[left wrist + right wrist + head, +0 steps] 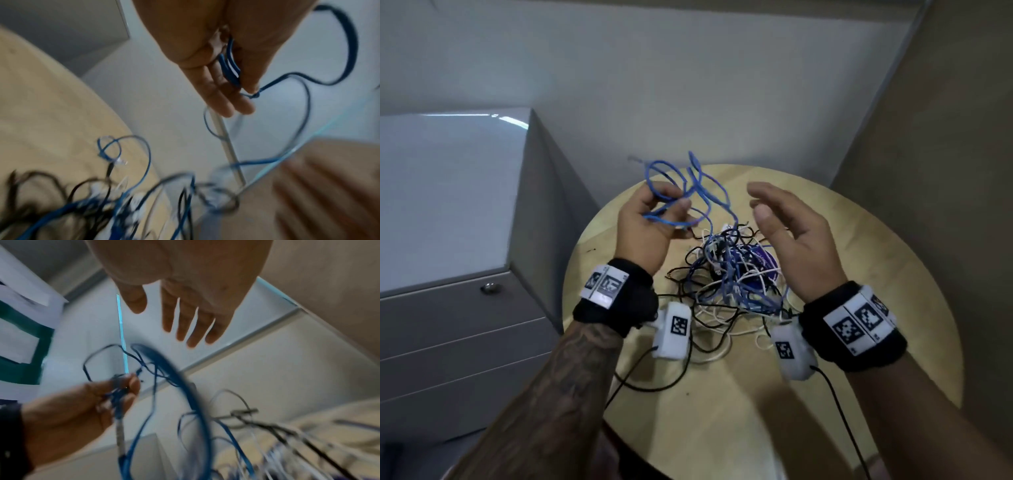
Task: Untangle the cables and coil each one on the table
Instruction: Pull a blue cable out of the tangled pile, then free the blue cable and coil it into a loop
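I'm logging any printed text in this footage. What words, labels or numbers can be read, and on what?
No text reads legibly.
Purple disc under the cable tangle: pale lettering, too blurred to read.
Wristbands and white wrist units: black-and-white square marker patterns only, no words.

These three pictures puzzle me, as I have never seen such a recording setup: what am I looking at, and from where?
No machine: a person works with bare hands, wearing cameras. The head view looks down from the forehead; the other two look along each wrist at the fingers. On the round wooden table lies a tangle of cables, blue, black and white. The left hand holds loops of a blue cable above it; the left wrist view shows the strands pinched. The right hand is open and holds nothing.
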{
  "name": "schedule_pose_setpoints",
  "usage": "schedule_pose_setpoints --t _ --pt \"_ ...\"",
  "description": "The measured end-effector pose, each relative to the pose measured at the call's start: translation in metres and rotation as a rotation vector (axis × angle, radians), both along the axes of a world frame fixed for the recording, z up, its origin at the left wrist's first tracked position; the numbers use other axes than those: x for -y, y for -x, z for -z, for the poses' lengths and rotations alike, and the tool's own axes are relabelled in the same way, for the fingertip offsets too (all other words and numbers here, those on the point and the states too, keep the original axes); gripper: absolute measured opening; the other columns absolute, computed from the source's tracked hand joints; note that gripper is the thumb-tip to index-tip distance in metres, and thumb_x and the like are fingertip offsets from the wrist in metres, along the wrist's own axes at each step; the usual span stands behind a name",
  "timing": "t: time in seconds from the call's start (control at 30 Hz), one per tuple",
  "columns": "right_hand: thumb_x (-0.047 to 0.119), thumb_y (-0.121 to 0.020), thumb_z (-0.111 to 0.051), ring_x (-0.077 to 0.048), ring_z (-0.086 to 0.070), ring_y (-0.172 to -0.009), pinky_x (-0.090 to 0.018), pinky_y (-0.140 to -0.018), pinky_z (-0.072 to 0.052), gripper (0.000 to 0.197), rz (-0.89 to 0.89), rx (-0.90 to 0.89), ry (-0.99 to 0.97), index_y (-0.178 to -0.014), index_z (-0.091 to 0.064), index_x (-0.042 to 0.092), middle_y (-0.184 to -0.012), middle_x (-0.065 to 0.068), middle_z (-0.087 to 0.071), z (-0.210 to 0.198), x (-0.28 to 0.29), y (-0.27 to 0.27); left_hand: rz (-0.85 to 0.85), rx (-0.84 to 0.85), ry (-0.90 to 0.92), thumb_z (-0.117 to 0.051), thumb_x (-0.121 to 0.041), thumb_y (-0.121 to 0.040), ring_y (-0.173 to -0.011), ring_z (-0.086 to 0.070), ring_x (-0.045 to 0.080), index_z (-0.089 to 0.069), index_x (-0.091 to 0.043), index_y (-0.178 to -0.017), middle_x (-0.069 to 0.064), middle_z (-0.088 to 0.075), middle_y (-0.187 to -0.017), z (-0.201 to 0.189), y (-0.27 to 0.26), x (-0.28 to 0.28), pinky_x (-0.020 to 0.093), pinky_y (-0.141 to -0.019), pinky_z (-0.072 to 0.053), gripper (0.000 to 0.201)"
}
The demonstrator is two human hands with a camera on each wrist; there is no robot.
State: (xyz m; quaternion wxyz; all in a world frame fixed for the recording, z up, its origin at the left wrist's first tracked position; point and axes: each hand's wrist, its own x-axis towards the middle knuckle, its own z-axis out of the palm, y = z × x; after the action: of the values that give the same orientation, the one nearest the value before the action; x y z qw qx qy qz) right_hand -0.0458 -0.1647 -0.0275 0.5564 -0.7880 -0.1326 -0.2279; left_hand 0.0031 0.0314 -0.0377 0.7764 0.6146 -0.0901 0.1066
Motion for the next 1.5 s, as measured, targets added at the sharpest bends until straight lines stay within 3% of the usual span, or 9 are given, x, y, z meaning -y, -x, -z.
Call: schedule_pose_setpoints --t 0.17,0.27,0.33,0.87,0.97,1.07,1.27,1.4,1.5 --pt "0.045 -0.095 -0.060 -0.020 -0.051 -0.130 -0.046 -0.109 -0.043 0.051 0.190 -0.161 0.422 -0.140 -0.052 0.021 -0.142 0.002 -0.055 0.067 0.000 -0.004 0.012 0.075 0.119 -0.066 0.000 -0.088 -0.072 -0.071 0.029 -0.055 -0.007 -0.096 0.011 -0.066 -0.081 -0.018 -0.006 -0.031 0.034 -0.058 -0.057 0.015" --pt "0.075 -0.082 -0.054 -0.029 -0.016 -0.153 -0.047 -0.122 -0.021 0.095 0.039 -0.385 1.064 -0.159 -0.019 0.031 -0.167 -0.003 -0.018 0.106 -0.011 0.000 0.032 0.095 0.165 -0.067 -0.004 -0.088 -0.071 -0.070 0.027 -0.055 -0.008 -0.097 0.005 -0.069 -0.078 -0.025 -0.008 -0.039 0.035 -0.061 -0.057 0.015" --pt "0.086 -0.074 -0.053 -0.031 -0.006 -0.155 -0.049 -0.123 -0.017 0.114 0.028 -0.463 1.258 -0.161 0.001 0.034 -0.170 -0.002 -0.005 0.120 -0.010 -0.006 0.030 0.098 0.160 -0.066 -0.003 -0.089 -0.071 -0.070 0.026 -0.055 -0.007 -0.098 0.003 -0.070 -0.078 -0.026 -0.010 -0.042 0.035 -0.061 -0.057 0.015" --pt "0.053 -0.083 -0.066 -0.031 -0.041 -0.136 -0.045 -0.110 -0.035 0.084 0.226 -0.629 1.316 -0.155 -0.027 0.031 -0.151 -0.004 -0.047 0.073 0.058 -0.068 0.137 -0.051 0.020 -0.067 0.004 -0.085 -0.058 -0.060 0.016 -0.059 -0.013 -0.086 0.001 -0.063 -0.071 -0.022 -0.014 -0.038 0.036 -0.062 -0.055 0.019" --pt "0.045 -0.084 -0.064 -0.028 -0.049 -0.131 -0.042 -0.112 -0.029 0.064 0.356 -0.430 1.197 -0.145 -0.049 0.032 -0.139 -0.001 -0.062 0.042 0.057 -0.041 0.212 -0.075 -0.041 -0.067 0.007 -0.084 -0.051 -0.053 0.014 -0.058 -0.011 -0.084 -0.003 -0.060 -0.065 -0.022 -0.013 -0.032 0.037 -0.062 -0.056 0.020" --pt "0.038 -0.096 -0.062 -0.016 -0.063 -0.113 -0.027 -0.100 -0.040 0.026 0.330 -0.246 0.604 -0.115 -0.072 0.025 -0.116 0.004 -0.073 0.012 0.046 -0.013 0.297 -0.090 -0.110 -0.064 0.008 -0.085 -0.049 -0.048 0.013 -0.059 -0.010 -0.085 -0.003 -0.057 -0.063 -0.021 -0.007 -0.023 0.038 -0.064 -0.057 0.019" --pt "0.012 -0.096 -0.064 -0.010 -0.070 -0.096 -0.020 -0.088 -0.053 0.025 -0.178 -0.447 -0.116 -0.118 -0.064 0.002 -0.098 -0.003 -0.076 0.007 -0.011 0.017 0.415 -0.122 -0.108 -0.065 0.007 -0.085 -0.066 -0.067 0.016 -0.064 -0.007 -0.090 0.003 -0.070 -0.075 -0.011 0.013 0.005 0.036 -0.066 -0.060 0.015" --pt "0.007 -0.096 -0.065 -0.014 -0.071 -0.076 -0.027 -0.067 -0.055 0.022 -0.108 -0.544 -0.219 -0.118 -0.062 0.011 -0.083 -0.006 -0.076 0.020 -0.021 0.022 0.440 -0.126 -0.138 -0.067 -0.003 -0.087 -0.081 -0.067 0.016 -0.064 -0.009 -0.111 0.002 -0.072 -0.091 0.003 0.020 0.015 0.034 -0.071 -0.057 0.025" --pt "0.003 -0.096 -0.064 -0.019 -0.070 -0.066 -0.034 -0.062 -0.058 0.019 -0.028 -0.553 -0.387 -0.114 -0.060 0.009 -0.078 -0.007 -0.076 0.015 -0.017 0.023 0.419 -0.048 -0.204 -0.080 -0.025 -0.072 -0.084 -0.060 0.014 -0.053 -0.017 -0.124 0.001 -0.066 -0.095 0.019 0.025 0.020 0.031 -0.078 -0.052 0.058"
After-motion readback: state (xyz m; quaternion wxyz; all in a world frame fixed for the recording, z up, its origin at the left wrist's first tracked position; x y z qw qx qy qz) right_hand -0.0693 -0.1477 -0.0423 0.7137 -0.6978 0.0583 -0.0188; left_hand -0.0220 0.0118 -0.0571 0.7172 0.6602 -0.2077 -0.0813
